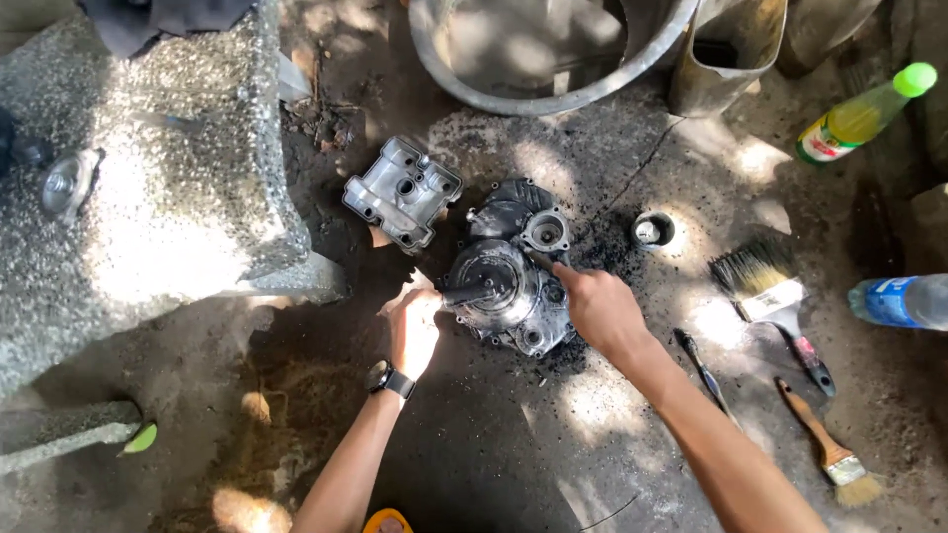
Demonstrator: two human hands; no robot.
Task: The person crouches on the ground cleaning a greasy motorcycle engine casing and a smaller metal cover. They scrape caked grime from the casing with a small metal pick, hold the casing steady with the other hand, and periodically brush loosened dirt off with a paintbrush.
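Oil-stained dirt ground (pixel 513 434) fills the frame, dappled with sunlight, with a rough concrete block (pixel 148 168) at the upper left. Near the centre lies a black, greasy engine cover (pixel 509 281), flat on the ground. The left hand (pixel 415 326), with a dark watch (pixel 388 379) on its wrist, sits at the cover's left edge, its grip curled around a short dark stub that sticks out from the cover toward the left. The right hand (pixel 597 306) rests at the cover's right edge, forefinger stretched out and touching the upper part of the cover; its other fingers are folded in and hold nothing that can be seen. So the cover lies between the two hands, touched by both.

Just above and left of the cover lies a silver cylinder-head cover (pixel 402 192). A metal basin (pixel 543 49) stands at the top centre. To the right lie a wide paintbrush (pixel 765 286), a smaller brush (pixel 825 444), a small round cup (pixel 653 229), a yellow bottle (pixel 859 118) with a green cap and a blue bottle (pixel 899 301).
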